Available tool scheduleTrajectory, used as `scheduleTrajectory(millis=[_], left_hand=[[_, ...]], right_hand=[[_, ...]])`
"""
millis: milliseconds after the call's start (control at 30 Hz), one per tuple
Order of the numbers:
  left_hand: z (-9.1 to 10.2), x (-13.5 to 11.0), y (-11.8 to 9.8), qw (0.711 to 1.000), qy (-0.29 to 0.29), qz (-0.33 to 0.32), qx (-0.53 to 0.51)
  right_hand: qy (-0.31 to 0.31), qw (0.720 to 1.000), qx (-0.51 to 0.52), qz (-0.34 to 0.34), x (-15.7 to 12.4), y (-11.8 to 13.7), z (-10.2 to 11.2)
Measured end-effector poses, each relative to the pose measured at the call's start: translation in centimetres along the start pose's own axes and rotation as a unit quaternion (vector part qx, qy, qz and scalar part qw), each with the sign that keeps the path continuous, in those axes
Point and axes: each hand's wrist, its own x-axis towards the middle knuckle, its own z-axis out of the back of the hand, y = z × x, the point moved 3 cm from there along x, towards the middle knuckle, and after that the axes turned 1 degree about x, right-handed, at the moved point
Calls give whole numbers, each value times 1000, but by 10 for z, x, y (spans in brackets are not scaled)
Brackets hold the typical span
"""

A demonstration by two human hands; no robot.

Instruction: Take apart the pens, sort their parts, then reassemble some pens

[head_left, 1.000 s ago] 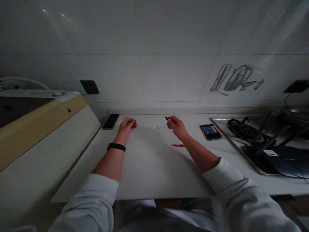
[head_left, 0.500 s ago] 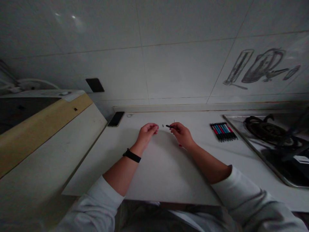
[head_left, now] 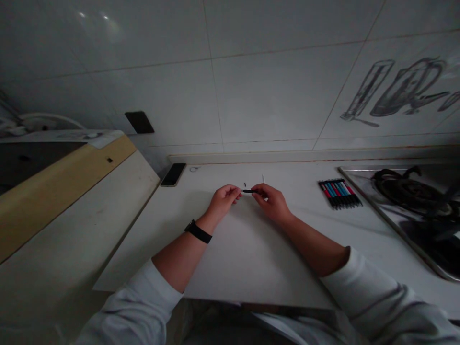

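Observation:
My right hand (head_left: 270,200) is closed around a black pen barrel section (head_left: 248,191), whose end sticks out to the left past the fingertips. Facing it, my left hand (head_left: 225,198) pinches a small, pale, thin piece (head_left: 242,190) at that end of the barrel; it is too small to identify. Just beyond the two hands, a tiny dark part (head_left: 245,184) lies on the white counter (head_left: 247,258). A thin white stick (head_left: 263,178), perhaps a pen refill, rests behind my right hand, which partly hides it.
To the right lies a row of several pens (head_left: 339,193) with red, blue and black barrels. A gas stove (head_left: 406,196) stands beyond them. At the back left are a phone (head_left: 173,174) and a small ring (head_left: 194,169). A tiled wall (head_left: 266,100) closes off the back.
My hands have come together, and the left fingertips have moved right to the end of the black barrel. The view has shifted slightly.

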Motion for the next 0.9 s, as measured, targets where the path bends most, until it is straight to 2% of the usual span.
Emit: scheduleTrajectory(millis=[300,433,700,900], left_hand=[[-2,-1,7,1000,-2,17,9],[-5,-2,7,1000,18,25,3],[-11,-6,1,999,50,17,1],[-9,-4,5,999,42,-4,-12]], right_hand=[[-14,997,-57,54,-1,5,3],[-22,994,-77,78,-2,10,5],[1,986,-101,134,-4,17,6],[11,988,-130,84,-3,18,8]])
